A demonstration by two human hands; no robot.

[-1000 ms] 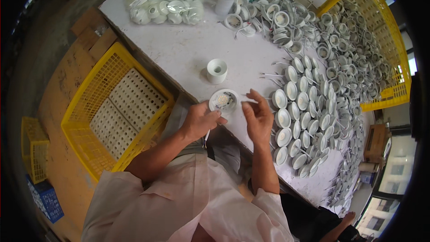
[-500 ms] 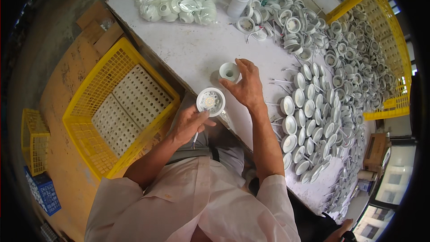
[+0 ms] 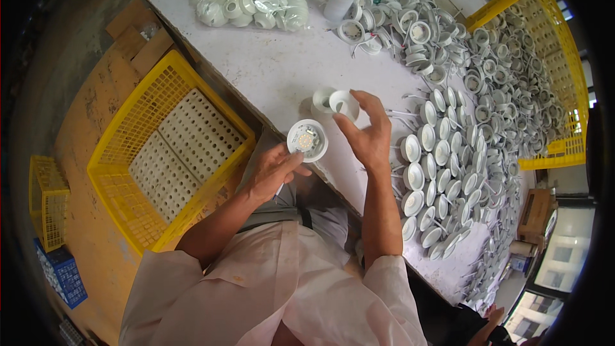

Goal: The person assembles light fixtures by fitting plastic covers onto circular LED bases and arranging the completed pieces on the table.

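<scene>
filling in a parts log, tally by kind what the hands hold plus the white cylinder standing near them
Round light fitting, in the left hand: 1
White flared cup, in the right hand: 1
White cylinder: 1
Total: 3

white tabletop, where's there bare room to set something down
The widest bare patch of white tabletop lies between the clear bag of white cups and the white cylinder. A smaller one sits between the right forearm and the near table edge. The right side is crowded with round white lamps and heaped lamp housings.
</scene>
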